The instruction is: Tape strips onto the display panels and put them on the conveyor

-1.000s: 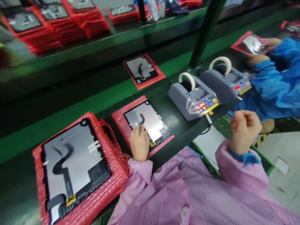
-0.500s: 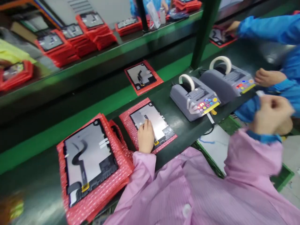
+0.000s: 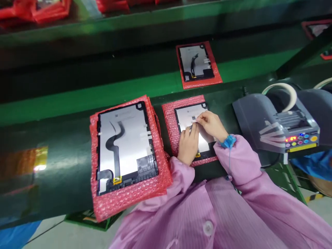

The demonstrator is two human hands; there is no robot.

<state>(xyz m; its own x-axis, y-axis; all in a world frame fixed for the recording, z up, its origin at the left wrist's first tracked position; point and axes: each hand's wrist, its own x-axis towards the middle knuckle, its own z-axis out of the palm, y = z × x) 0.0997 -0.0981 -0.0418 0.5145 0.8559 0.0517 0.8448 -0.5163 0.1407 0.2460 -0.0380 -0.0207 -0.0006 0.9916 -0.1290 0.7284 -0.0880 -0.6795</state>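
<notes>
At the near edge of the green bench (image 3: 64,138) a display panel (image 3: 184,114) lies on red bubble wrap (image 3: 169,119), its long axis pointing away from the person. The left hand (image 3: 188,145) rests flat on it, fingers straight; the right hand (image 3: 212,125), just beyond, pinches a pale strip (image 3: 194,119) over the panel's far half

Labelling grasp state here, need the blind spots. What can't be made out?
Head view only:
- Middle of the small panel: covered by the left hand and right hand.
- Whatever the right hand's fingers pinch, if anything: too small.
- Second tape dispenser: cut off by the right edge.
- Red trays at the top: cut by the top edge, blurred.
</notes>
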